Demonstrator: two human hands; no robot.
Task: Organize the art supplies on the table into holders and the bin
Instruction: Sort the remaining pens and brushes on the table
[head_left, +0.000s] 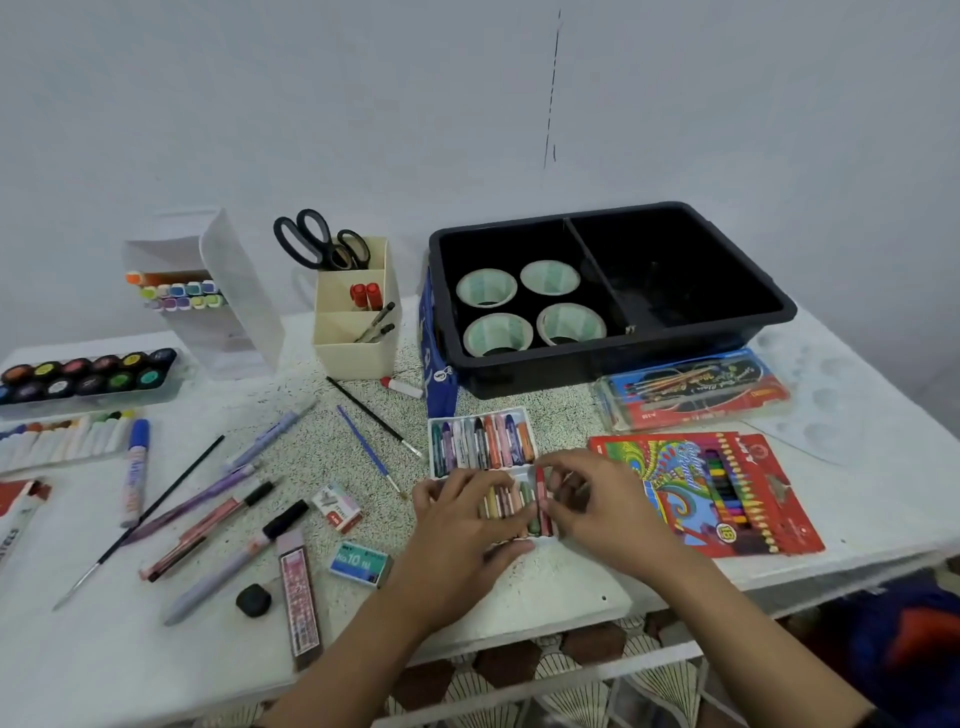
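A white crayon tray with two rows of oil pastels lies at the middle of the table. My left hand covers the near row, fingers curled over the pastels and thumb on the tray's front edge. My right hand pinches a red crayon at the right end of the near row. Behind the tray stands the black bin, with several tape rolls in its left compartment. The beige holder holds scissors, red markers and pens. A clear marker holder stands at the far left.
Loose pens, thin brushes, a blue marker, two staple boxes, a black eraser and a lead case lie left of the tray. A coloured-pencil pack, brush pack and palette lie right. Paint pots sit far left.
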